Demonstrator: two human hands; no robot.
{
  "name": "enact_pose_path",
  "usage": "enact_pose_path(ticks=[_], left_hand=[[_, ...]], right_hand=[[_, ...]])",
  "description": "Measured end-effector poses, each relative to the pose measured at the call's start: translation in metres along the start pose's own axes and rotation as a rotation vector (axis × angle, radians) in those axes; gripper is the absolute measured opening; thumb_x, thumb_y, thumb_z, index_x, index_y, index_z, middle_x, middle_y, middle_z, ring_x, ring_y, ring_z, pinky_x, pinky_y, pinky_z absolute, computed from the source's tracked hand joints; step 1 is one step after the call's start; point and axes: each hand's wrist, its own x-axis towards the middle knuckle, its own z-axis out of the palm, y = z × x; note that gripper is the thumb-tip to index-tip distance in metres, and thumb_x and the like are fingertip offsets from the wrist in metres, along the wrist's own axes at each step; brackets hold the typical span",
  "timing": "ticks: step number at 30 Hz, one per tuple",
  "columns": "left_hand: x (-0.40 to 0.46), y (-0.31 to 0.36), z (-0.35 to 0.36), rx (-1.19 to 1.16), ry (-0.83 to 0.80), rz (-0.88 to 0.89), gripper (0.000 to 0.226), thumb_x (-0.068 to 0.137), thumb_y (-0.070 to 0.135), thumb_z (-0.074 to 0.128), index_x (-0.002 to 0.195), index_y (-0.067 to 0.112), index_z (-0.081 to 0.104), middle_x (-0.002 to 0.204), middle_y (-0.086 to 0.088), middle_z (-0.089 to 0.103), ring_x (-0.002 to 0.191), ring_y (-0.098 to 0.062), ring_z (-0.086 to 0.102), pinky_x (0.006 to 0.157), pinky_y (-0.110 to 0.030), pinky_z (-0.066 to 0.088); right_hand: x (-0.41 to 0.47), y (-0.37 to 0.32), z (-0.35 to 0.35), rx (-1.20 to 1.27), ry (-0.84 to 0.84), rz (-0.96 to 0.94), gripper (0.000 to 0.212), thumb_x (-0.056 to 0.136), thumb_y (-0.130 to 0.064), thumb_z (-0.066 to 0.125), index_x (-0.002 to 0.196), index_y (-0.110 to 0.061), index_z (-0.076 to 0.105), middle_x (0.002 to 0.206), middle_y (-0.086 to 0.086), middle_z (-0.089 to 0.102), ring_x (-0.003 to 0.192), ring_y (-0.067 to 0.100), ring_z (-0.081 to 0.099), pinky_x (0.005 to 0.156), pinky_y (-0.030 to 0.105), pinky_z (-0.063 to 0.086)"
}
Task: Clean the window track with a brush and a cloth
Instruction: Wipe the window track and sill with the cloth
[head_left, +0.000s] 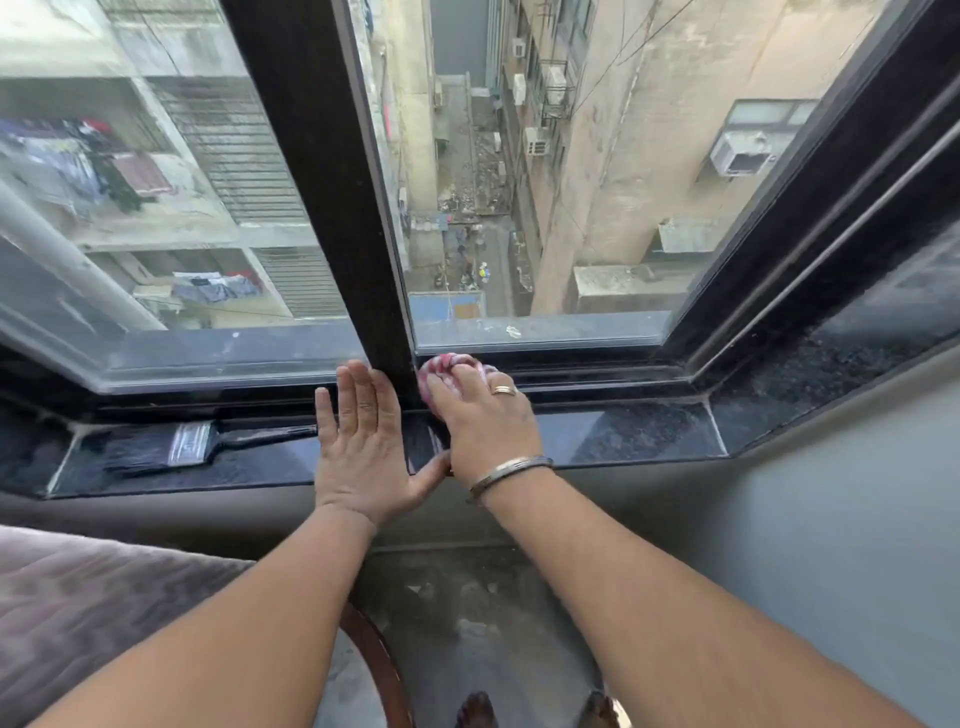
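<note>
Risk: right hand (480, 415) pressing cloth (447, 366) into track (597, 371) may drop it outside; left hand (363, 441) rests flat, fingers spread, empty.

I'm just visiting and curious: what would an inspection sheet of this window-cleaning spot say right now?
Surface: dark stone sill, speckled with dust at the right.
Job's things: window track; pink cloth pressed into it; brush lying unused on the sill, left.
Clutter: nothing seen.
Grippers: left hand flat against the dark sash frame; right hand bunched on the cloth.
Cables: nothing seen indoors.
Surroundings: high window over an alley and buildings; fabric at lower left.
</note>
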Motion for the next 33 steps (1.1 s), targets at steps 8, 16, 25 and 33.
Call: enact_pose_path(ticks=[8, 16, 25, 33], left_hand=[[-0.001, 0.004, 0.000, -0.019, 0.008, 0.010, 0.123, 0.074, 0.082, 0.032, 0.151, 0.001, -0.020, 0.158, -0.017, -0.034, 0.150, -0.035, -0.021, 0.120, -0.061, 0.000], [-0.002, 0.007, 0.001, -0.006, -0.003, -0.001, 0.123, 0.074, 0.083, 0.031, 0.151, 0.002, -0.022, 0.158, -0.016, -0.034, 0.150, -0.036, -0.019, 0.120, -0.061, -0.002], [-0.004, 0.011, -0.007, -0.034, -0.043, -0.023, 0.097, 0.087, 0.063, 0.022, 0.147, 0.009, -0.031, 0.156, -0.012, -0.035, 0.146, -0.027, -0.033, 0.118, -0.056, -0.018], [-0.045, 0.076, -0.034, -0.292, 0.168, 0.174, 0.061, 0.091, 0.055, 0.042, 0.133, 0.013, 0.058, 0.133, -0.007, 0.063, 0.121, -0.025, 0.058, 0.100, -0.041, 0.042]], right_hand=[[-0.054, 0.141, -0.037, -0.267, 0.079, 0.427, 0.040, 0.092, -0.011, 0.035, 0.126, -0.022, 0.053, 0.115, 0.012, 0.057, 0.096, 0.036, 0.055, 0.079, 0.043, 0.049], [-0.114, 0.142, -0.006, -0.179, 0.006, 0.611, 0.059, 0.090, -0.002, 0.040, 0.147, -0.016, 0.037, 0.144, 0.019, 0.039, 0.122, 0.044, 0.040, 0.104, 0.049, 0.039], [-0.077, 0.076, 0.000, 0.112, -0.195, -0.188, 0.062, 0.070, -0.001, 0.061, 0.125, -0.031, 0.058, 0.132, 0.000, 0.053, 0.120, 0.028, 0.051, 0.100, 0.040, 0.043], [-0.130, 0.112, -0.020, 0.520, 0.118, -0.201, 0.067, 0.054, 0.013, 0.060, 0.115, -0.014, 0.051, 0.120, 0.010, 0.051, 0.113, 0.021, 0.049, 0.093, 0.037, 0.045]])
